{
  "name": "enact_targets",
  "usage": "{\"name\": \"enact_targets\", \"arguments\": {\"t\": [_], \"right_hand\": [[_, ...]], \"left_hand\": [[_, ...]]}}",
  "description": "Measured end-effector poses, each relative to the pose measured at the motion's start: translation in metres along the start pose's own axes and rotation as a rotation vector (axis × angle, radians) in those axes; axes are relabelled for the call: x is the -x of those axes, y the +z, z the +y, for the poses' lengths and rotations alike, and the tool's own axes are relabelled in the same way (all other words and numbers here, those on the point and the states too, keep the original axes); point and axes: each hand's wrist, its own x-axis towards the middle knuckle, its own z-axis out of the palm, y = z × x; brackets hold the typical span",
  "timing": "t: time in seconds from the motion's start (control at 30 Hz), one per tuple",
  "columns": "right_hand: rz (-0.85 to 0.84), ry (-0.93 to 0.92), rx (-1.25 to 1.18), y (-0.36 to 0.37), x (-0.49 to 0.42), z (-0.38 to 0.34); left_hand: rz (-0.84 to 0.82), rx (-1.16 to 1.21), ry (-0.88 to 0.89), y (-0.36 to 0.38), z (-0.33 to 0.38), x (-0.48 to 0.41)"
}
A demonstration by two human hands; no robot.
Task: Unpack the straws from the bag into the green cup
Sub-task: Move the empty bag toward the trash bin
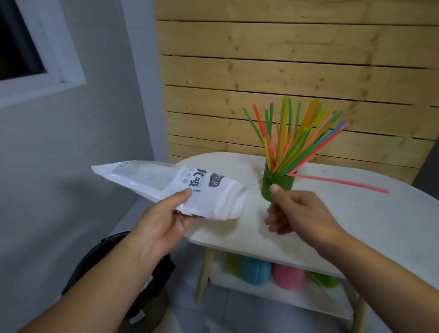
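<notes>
A green cup (279, 181) stands on the white oval table (373, 220) with a fan of coloured straws (294, 137) upright in it. One pink straw (344, 183) stretches low to the right from beside the cup's rim. My left hand (162, 222) grips a white and clear plastic bag (162, 183), held level left of the cup, and no straws show inside it. My right hand (297, 213) is just in front of the cup with its fingers curled and its thumb tip over the cup's front. It hides the cup's base. Whether it touches the cup is unclear.
A bin with a black liner (132, 276) stands on the floor at the lower left, under my left forearm. On the shelf under the table lie blue (255, 270), pink (288, 276) and green cups. A wooden slat wall (296, 57) backs the table.
</notes>
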Motion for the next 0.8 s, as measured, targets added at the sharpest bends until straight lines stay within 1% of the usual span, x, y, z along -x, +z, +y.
{"name": "enact_targets", "arguments": {"t": [0.13, 0.23, 0.3, 0.4, 0.6, 0.7, 0.8], "right_hand": [[-0.180, 0.278, -0.241, 0.040, 0.012, -0.003], [-0.269, 0.378, -0.387, 0.062, 0.012, -0.003], [-0.316, 0.375, -0.405, 0.077, 0.013, -0.003], [-0.373, 0.320, -0.367, 0.099, 0.018, 0.000], [-0.355, 0.296, -0.195, 0.145, 0.017, 0.022], [-0.330, 0.310, -0.149, 0.168, 0.014, 0.027], [-0.320, 0.336, -0.094, 0.193, 0.010, 0.030]], "left_hand": [[0.006, -0.001, -0.017, -0.019, -0.008, 0.025], [0.005, -0.018, -0.043, -0.037, -0.013, 0.042], [0.034, -0.008, -0.057, -0.051, -0.015, 0.051], [0.111, 0.059, -0.098, -0.075, -0.022, 0.060], [0.281, 0.113, -0.142, -0.127, -0.023, 0.074], [0.377, 0.058, -0.164, -0.147, -0.021, 0.077], [0.428, 0.013, -0.224, -0.158, -0.020, 0.078]]}}
